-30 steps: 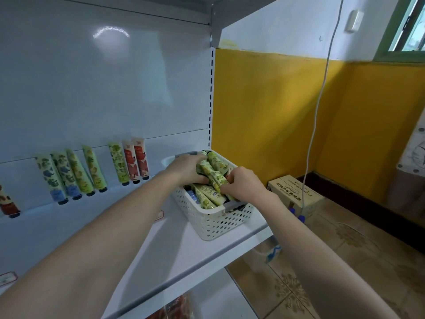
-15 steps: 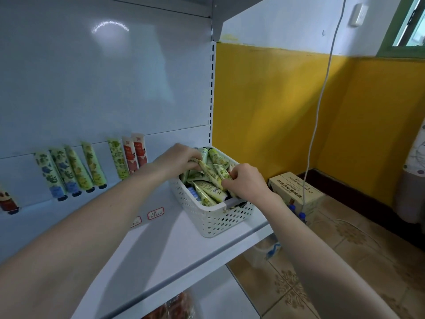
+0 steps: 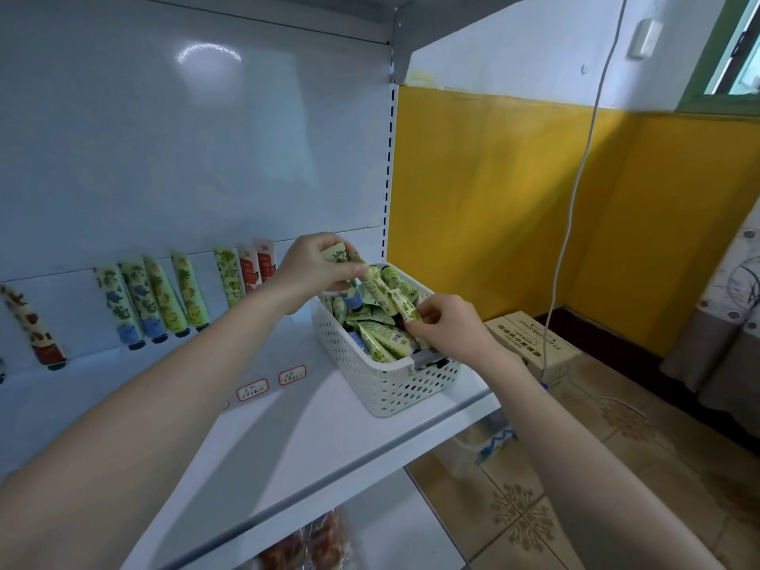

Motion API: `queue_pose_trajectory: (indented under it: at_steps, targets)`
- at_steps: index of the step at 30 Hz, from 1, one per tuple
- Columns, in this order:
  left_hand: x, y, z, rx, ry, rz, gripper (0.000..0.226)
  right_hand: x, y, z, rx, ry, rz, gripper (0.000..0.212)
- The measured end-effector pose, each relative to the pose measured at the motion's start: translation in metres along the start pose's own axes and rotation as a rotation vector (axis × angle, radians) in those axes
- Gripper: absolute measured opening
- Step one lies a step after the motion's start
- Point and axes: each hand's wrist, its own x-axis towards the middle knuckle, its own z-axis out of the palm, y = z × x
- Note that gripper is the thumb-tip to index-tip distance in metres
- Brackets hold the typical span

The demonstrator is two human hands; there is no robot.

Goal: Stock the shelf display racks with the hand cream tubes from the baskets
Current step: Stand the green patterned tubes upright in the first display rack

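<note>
A white perforated basket [image 3: 386,384] full of green-patterned hand cream tubes sits at the right end of the white shelf [image 3: 296,438]. My left hand [image 3: 316,267] is over the basket's far left corner, shut on a green and blue tube [image 3: 349,277] lifted above the pile. My right hand [image 3: 448,322] is at the basket's right rim, pinching the end of a green tube [image 3: 395,300] that still lies across the pile. A row of tubes [image 3: 164,298] leans against the shelf's back rail to the left.
Two red-bordered price labels [image 3: 271,382] lie on the shelf in front of the row. A cardboard box [image 3: 530,347] stands on the tiled floor at right, by a hanging white cable [image 3: 575,199]. Red packets show on the shelf below.
My left hand has risen out of the basket with a tube in its fingers. My right hand has shifted slightly right along the pile, still pinching a tube.
</note>
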Motion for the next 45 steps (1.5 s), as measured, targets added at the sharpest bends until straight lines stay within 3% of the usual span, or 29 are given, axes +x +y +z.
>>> queue_pose_trajectory:
  at_steps: [4, 7, 14, 19, 26, 29, 36, 45]
  targets:
    - [-0.008, -0.001, -0.004, 0.048, 0.081, 0.031, 0.016, 0.003, -0.011, -0.002, -0.071, -0.066, -0.023, 0.027]
    - [-0.011, 0.003, -0.007, 0.026, 0.159, 0.018, 0.017, 0.007, -0.026, -0.006, -0.068, -0.002, -0.111, 0.033]
    - [-0.026, 0.018, -0.031, -0.105, 0.232, -0.041, 0.016, 0.004, -0.066, -0.004, 0.301, 0.140, -0.081, 0.026]
    - [-0.060, 0.027, -0.054, -0.117, 0.320, -0.066, 0.017, -0.010, -0.092, 0.005, 0.418, 0.056, -0.035, 0.032]
    - [-0.120, 0.026, -0.095, -0.158, 0.443, -0.080, 0.012, -0.031, -0.130, 0.032, 0.646, -0.032, -0.041, 0.017]
    - [-0.148, 0.024, -0.114, -0.195, 0.439, -0.099, 0.011, -0.043, -0.147, 0.048, 0.644, -0.053, -0.076, 0.015]
    - [-0.210, 0.003, -0.147, -0.259, 0.354, -0.101, 0.015, -0.066, -0.176, 0.083, 0.724, -0.129, -0.122, 0.052]
    - [-0.250, -0.020, -0.167, -0.343, 0.388, -0.152, 0.025, -0.093, -0.200, 0.106, 0.803, -0.248, -0.182, 0.026]
